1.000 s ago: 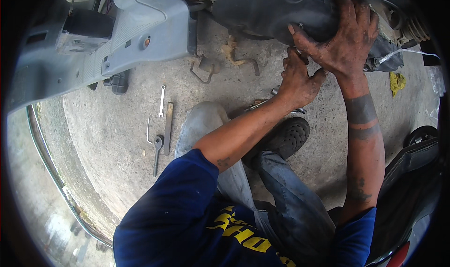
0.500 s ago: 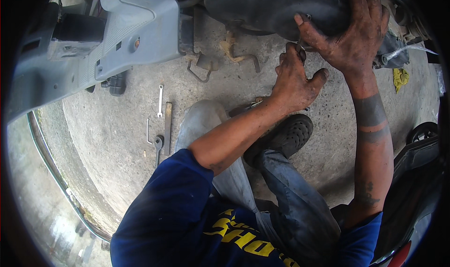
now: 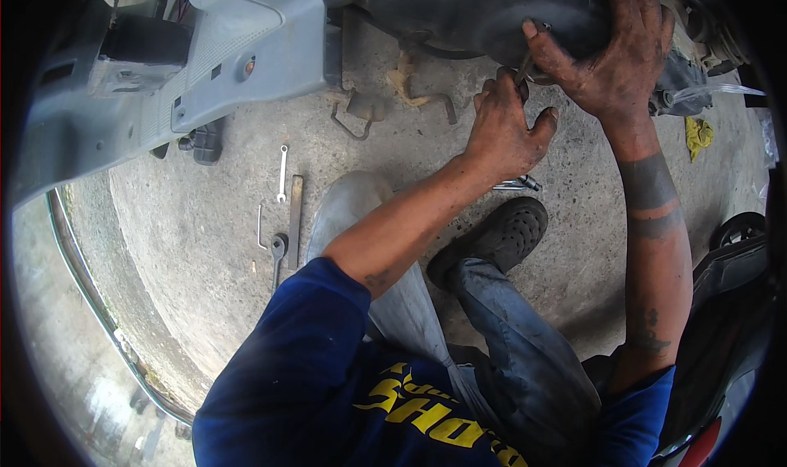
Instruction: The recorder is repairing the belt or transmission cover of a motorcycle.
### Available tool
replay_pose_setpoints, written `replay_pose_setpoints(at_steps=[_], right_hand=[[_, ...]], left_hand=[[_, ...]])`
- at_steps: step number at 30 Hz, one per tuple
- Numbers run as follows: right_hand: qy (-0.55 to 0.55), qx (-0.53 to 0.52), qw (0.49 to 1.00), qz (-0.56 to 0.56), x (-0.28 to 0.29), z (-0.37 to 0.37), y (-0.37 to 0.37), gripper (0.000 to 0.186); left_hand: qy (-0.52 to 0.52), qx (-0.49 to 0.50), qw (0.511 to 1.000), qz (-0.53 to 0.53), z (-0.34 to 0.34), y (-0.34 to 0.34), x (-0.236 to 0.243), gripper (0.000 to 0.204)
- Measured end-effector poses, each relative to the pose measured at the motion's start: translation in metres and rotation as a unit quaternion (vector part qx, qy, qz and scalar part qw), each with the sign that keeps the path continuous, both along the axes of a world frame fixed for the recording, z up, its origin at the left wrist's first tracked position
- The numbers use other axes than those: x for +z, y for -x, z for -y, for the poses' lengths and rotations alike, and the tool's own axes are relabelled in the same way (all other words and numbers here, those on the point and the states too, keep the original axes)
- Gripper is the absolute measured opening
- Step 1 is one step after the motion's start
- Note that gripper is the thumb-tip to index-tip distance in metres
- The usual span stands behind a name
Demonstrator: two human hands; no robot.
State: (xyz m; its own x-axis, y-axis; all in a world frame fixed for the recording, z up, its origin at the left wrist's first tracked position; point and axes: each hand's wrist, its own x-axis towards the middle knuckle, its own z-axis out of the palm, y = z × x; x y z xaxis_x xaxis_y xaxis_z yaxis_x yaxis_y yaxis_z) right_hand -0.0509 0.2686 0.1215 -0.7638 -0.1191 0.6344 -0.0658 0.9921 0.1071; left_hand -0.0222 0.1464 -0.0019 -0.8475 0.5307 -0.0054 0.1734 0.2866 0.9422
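A large black plastic housing of a motorcycle fills the top centre. My right hand, dark with grime, grips the housing's right end, fingers over it and thumb on its front. My left hand is just below and left of that thumb, fingers curled around a slim dark metal tool that reaches up to the housing's lower edge. The tool's working end and exact type are hard to make out. A ribbed dark part and a part with a clear hose lie to the right.
A grey plastic panel is at upper left. On the concrete lie a wrench, a flat bar, a ratchet, metal brackets, other tools and a yellow rag. My legs are below; a black object is at right.
Compared with one second ago, my right hand sits further right. My left hand has shifted slightly left and down from half a second ago, with more of the metal tool showing.
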Motion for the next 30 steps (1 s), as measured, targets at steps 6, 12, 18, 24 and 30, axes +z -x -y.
replay_pose_setpoints(at_steps=[6,12,18,24,30], right_hand=[[-0.008,0.0,1.0,0.012,0.003,0.0,0.006,0.083],[-0.007,0.008,1.0,0.003,-0.001,-0.006,0.0,0.083],[-0.011,0.01,1.0,0.008,0.002,-0.001,0.005,0.083],[-0.017,0.013,1.0,0.002,-0.001,-0.011,-0.001,0.083],[-0.018,0.018,1.0,0.0,0.002,-0.002,0.002,0.083]], left_hand=[[-0.042,0.048,0.988,-0.142,-0.012,0.002,-0.008,0.056],[0.004,-0.021,1.0,-0.005,0.0,-0.003,0.017,0.056],[-0.015,0.015,0.993,-0.117,-0.01,0.006,0.004,0.062],[0.06,-0.081,0.989,0.109,0.007,0.004,0.037,0.071],[0.042,-0.019,0.998,-0.04,-0.007,0.002,0.015,0.072]])
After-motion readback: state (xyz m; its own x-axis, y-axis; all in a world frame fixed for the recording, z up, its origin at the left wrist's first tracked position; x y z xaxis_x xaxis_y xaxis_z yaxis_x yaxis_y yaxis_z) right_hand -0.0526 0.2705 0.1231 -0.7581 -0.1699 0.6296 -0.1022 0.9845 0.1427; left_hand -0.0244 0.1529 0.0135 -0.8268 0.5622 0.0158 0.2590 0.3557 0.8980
